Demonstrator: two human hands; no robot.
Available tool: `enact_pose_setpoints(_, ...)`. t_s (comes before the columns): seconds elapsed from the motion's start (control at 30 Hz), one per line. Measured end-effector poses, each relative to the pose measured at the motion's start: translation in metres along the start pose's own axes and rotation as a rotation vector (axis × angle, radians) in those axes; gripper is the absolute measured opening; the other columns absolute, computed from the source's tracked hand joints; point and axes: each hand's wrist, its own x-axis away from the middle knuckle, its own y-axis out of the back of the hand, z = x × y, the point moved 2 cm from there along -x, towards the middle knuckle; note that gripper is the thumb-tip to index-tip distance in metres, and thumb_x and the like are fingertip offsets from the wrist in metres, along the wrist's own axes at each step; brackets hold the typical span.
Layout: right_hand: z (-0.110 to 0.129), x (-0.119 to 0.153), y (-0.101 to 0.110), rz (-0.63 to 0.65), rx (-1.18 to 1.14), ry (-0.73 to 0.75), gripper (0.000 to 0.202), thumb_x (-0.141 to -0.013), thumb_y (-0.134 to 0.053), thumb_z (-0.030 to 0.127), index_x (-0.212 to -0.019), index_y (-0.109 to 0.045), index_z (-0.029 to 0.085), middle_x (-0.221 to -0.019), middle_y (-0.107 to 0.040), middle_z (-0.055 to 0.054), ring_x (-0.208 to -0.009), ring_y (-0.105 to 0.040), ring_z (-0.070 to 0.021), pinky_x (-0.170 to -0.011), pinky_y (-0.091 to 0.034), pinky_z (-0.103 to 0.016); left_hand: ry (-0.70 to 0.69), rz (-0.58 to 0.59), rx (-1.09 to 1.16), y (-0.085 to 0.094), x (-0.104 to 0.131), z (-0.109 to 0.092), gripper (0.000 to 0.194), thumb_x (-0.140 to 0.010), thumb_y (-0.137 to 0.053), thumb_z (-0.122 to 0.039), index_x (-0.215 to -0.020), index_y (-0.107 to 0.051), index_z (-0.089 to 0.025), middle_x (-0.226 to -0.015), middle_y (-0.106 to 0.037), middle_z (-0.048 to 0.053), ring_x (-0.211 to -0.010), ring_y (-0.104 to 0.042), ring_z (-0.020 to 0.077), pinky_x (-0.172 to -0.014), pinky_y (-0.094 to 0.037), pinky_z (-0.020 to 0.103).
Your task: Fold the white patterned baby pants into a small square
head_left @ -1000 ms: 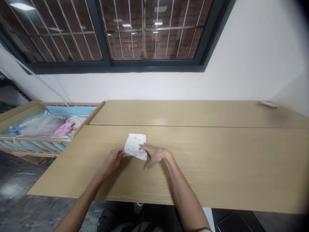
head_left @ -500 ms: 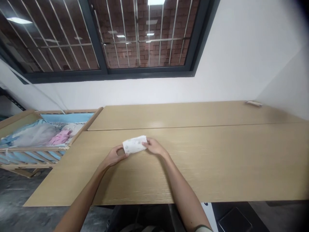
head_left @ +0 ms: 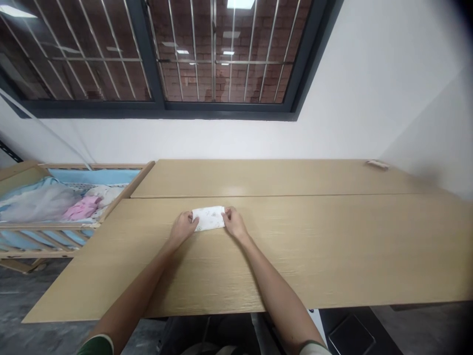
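Observation:
A small folded white piece (head_left: 209, 218) with faint little prints is held level just over the wooden tabletop (head_left: 314, 246). It looks like a folded diaper or cloth; I cannot tell which. My left hand (head_left: 184, 225) grips its left end, the thumb on the near face. At the opposite end, my right hand (head_left: 234, 223) pinches the edge between thumb and curled fingers. The fingers behind the piece are partly hidden.
To the left stands a wooden crib (head_left: 125, 195) with blue lining, holding a pink cloth (head_left: 82, 207) and pale bedding. A small flat object (head_left: 377, 164) lies at the table's far right. Behind the table is a white wall with a barred window (head_left: 225, 59).
My left hand has closed in on the left end of the white piece, which now lies straighter between both hands. The view has shifted slightly.

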Motion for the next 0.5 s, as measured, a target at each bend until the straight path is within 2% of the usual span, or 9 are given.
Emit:
enact_pose_setpoints(0.03,0.004,0.002,0.001,-0.025,0.012,0.003,0.024,-0.096,-0.050,0.030,-0.114,-0.060,0.017,-0.095,-0.072,-0.008,-0.089,-0.067,-0.0232,-0.084,-0.051,-0.036,-0.006,-0.023,-0.022,0.001,-0.002,-0.003,0.026,-0.080,-0.063,-0.043,-0.088,-0.063,-0.018,-0.090,-0.070,0.011,-0.094,-0.066,0.0309,-0.088,-0.049,0.043)
enact_pose_setpoints(0.1,0.017,0.008,0.004,-0.094,0.079,0.071,0.037,-0.099,-0.045,0.032,-0.130,-0.055,0.013,-0.120,-0.068,-0.017,-0.112,-0.063,-0.0276,-0.099,-0.048,-0.043,-0.035,-0.095,-0.050,0.003,-0.005,-0.010,0.045,-0.083,-0.062,-0.042,-0.117,-0.060,-0.012,-0.118,-0.066,0.021,-0.117,-0.060,0.0371,-0.100,-0.045,0.050)
enact_pose_setpoints(0.13,0.025,0.011,0.004,-0.118,0.133,0.143,0.044,-0.101,-0.042,0.033,-0.138,-0.050,0.010,-0.132,-0.063,-0.020,-0.124,-0.057,-0.0293,-0.106,-0.043,-0.045,-0.060,-0.129,-0.052,0.004,-0.004,-0.015,0.056,-0.087,-0.058,-0.041,-0.132,-0.052,-0.010,-0.135,-0.058,0.024,-0.130,-0.052,0.0376,-0.107,-0.041,0.052)
enact_pose_setpoints(0.2,0.041,0.018,0.000,-0.102,0.267,0.332,0.055,-0.103,-0.037,0.035,-0.151,-0.039,0.007,-0.151,-0.048,-0.022,-0.142,-0.042,-0.0299,-0.117,-0.033,-0.047,-0.181,-0.152,-0.042,0.001,-0.001,-0.026,0.067,-0.096,-0.046,-0.041,-0.151,-0.030,-0.008,-0.157,-0.037,0.023,-0.148,-0.033,0.0330,-0.118,-0.031,0.051)
enact_pose_setpoints(0.27,0.052,0.023,-0.009,-0.008,0.380,0.478,0.060,-0.103,-0.035,0.033,-0.158,-0.029,0.008,-0.161,-0.035,-0.018,-0.151,-0.028,-0.0274,-0.123,-0.025,-0.047,-0.383,-0.102,-0.039,-0.008,0.007,-0.036,0.069,-0.101,-0.036,-0.043,-0.158,-0.017,-0.009,-0.165,-0.024,0.019,-0.154,-0.020,0.0291,-0.123,-0.025,0.049)
enact_pose_setpoints(0.33,0.055,0.025,-0.020,0.096,0.463,0.544,0.063,-0.102,-0.036,0.030,-0.160,-0.025,0.009,-0.165,-0.028,-0.015,-0.154,-0.021,-0.0257,-0.125,-0.019,-0.046,-0.567,-0.019,-0.061,-0.019,0.016,-0.040,0.072,-0.103,-0.031,-0.047,-0.160,-0.010,-0.009,-0.167,-0.017,0.019,-0.156,-0.013,0.0295,-0.124,-0.023,0.051)
enact_pose_setpoints(0.37,0.055,0.025,-0.026,0.139,0.499,0.557,0.065,-0.100,-0.038,0.028,-0.160,-0.025,0.008,-0.165,-0.027,-0.014,-0.155,-0.019,-0.0257,-0.126,-0.018,-0.046,-0.615,0.020,-0.081,-0.024,0.020,-0.040,0.073,-0.104,-0.029,-0.049,-0.161,-0.008,-0.008,-0.167,-0.014,0.020,-0.156,-0.011,0.0299,-0.125,-0.023,0.052)
enact_pose_setpoints(0.43,0.050,0.024,-0.035,0.200,0.555,0.572,0.066,-0.098,-0.041,0.027,-0.159,-0.027,0.006,-0.165,-0.028,-0.015,-0.155,-0.018,-0.0261,-0.127,-0.016,-0.046,-0.620,0.071,-0.134,-0.033,0.024,-0.034,0.074,-0.105,-0.025,-0.051,-0.161,-0.005,-0.008,-0.167,-0.014,0.021,-0.156,-0.011,0.0296,-0.125,-0.022,0.052)
enact_pose_setpoints(0.5,0.046,0.023,-0.040,0.204,0.587,0.572,0.062,-0.101,-0.038,0.027,-0.159,-0.029,0.007,-0.165,-0.029,-0.014,-0.156,-0.018,-0.0249,-0.127,-0.015,-0.046,-0.586,0.090,-0.196,-0.038,0.026,-0.024,0.074,-0.105,-0.022,-0.052,-0.161,-0.005,-0.008,-0.166,-0.018,0.021,-0.155,-0.013,0.0292,-0.125,-0.021,0.051)
